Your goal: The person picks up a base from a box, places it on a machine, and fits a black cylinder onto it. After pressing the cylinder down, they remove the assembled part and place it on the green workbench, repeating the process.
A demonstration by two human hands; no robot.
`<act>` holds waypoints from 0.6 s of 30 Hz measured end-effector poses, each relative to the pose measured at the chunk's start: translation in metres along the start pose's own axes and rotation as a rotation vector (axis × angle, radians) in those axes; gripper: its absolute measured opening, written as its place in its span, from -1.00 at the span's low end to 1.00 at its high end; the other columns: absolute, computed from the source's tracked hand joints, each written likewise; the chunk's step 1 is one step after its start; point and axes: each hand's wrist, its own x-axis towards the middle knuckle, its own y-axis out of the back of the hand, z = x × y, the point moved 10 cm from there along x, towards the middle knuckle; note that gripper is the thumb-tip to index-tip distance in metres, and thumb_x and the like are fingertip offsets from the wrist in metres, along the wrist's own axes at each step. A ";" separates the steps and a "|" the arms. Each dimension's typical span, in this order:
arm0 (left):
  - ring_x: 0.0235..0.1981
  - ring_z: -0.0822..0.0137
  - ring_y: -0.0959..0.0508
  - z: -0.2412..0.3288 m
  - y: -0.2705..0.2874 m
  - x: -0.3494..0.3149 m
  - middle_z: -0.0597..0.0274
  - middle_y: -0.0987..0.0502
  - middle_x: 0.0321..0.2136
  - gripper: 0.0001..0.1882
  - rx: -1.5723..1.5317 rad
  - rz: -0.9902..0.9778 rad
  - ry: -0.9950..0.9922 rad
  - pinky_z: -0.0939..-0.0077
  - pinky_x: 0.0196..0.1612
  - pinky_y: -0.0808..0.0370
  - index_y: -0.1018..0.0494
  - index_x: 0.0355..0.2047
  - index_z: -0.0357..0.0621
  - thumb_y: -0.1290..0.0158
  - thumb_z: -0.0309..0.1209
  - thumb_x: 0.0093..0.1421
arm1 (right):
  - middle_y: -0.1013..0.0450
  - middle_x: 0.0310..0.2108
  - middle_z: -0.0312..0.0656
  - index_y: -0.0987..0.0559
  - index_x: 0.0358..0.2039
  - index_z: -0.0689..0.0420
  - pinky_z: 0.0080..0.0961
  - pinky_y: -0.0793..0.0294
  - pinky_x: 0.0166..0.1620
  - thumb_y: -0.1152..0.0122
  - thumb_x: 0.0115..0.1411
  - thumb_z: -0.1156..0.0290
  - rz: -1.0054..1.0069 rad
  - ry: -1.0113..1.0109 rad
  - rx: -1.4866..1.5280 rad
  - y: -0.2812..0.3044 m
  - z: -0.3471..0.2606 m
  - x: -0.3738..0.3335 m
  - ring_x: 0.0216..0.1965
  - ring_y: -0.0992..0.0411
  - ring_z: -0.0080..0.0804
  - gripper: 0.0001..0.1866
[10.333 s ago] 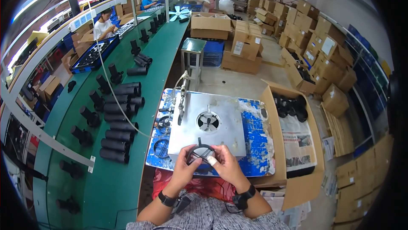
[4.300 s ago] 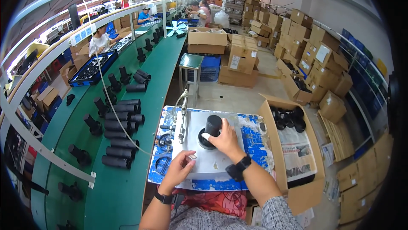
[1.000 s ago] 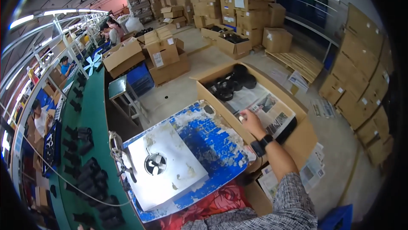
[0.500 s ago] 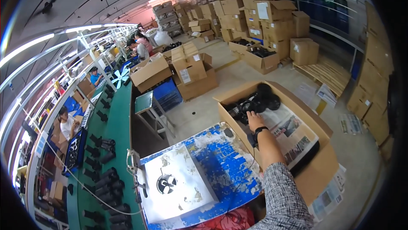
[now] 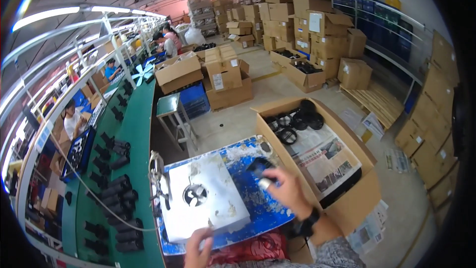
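Over the blue worn board (image 5: 270, 208), my right hand (image 5: 287, 191) grips a black round part (image 5: 258, 167) at its fingertips; motion blurs both. At the board's near edge my left hand (image 5: 199, 247) has its fingers apart and nothing in them. Between the hands lies a white plate (image 5: 218, 188) with a round black hole (image 5: 195, 195) showing pale lobes inside. A metal clamp-like fitting (image 5: 157, 179) stands at the plate's left side. On the right, an open cardboard box (image 5: 364, 151) holds several black rings (image 5: 287, 135) and newspaper (image 5: 327, 161).
Left of the board runs a green bench (image 5: 136, 134) bearing several black cylindrical parts (image 5: 119, 186). A metal-legged stool (image 5: 169, 103) stands beyond the board. Stacked cartons (image 5: 329, 35) and a wooden pallet (image 5: 379, 102) are farther back. Several people sit along the far line.
My right hand has come out of the box with a black round part and moved left over the blue board. My left hand has come into view at the bottom.
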 end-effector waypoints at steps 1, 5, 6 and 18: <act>0.19 0.15 -0.57 0.023 -0.018 0.019 -0.07 -0.52 0.16 -0.42 -0.282 0.019 -0.039 0.18 0.26 -0.51 -0.19 0.42 -0.26 -0.03 -0.26 0.53 | -0.67 -0.24 -0.16 -0.74 -0.14 0.10 -0.31 -0.57 -0.10 -0.53 0.11 0.45 0.010 0.177 -0.088 -0.020 -0.037 -0.029 -0.16 -0.61 -0.17 -0.73; 0.04 0.23 -0.67 -0.041 -0.041 0.031 -0.01 -0.62 0.00 -0.62 -0.888 0.249 0.151 0.25 0.11 -0.62 -0.36 0.27 -0.25 0.05 -0.31 0.57 | -0.63 -0.20 -0.11 -0.71 -0.08 0.12 -0.27 -0.57 -0.08 -0.52 0.12 0.44 -0.223 0.453 -0.092 -0.110 -0.113 -0.094 -0.16 -0.58 -0.14 -0.67; 0.04 0.23 -0.67 -0.048 -0.034 0.025 -0.01 -0.62 0.00 -0.62 -0.896 0.281 0.167 0.25 0.11 -0.62 -0.36 0.27 -0.25 0.05 -0.31 0.57 | -0.61 -0.18 -0.09 -0.70 -0.06 0.13 -0.25 -0.58 -0.09 -0.52 0.12 0.42 -0.307 0.560 -0.069 -0.128 -0.126 -0.107 -0.20 -0.57 -0.12 -0.65; -0.20 0.37 -0.71 -0.056 0.063 -0.016 0.16 -0.64 -0.13 -0.54 -0.815 0.311 0.197 0.46 -0.09 -0.69 -0.32 0.30 -0.29 -0.13 -0.51 0.45 | -0.49 -0.17 -0.26 -0.43 0.32 0.17 -0.54 -0.50 -0.29 -0.23 0.37 0.53 -0.696 -0.123 0.542 -0.226 -0.091 -0.115 -0.39 -0.42 -0.58 -0.49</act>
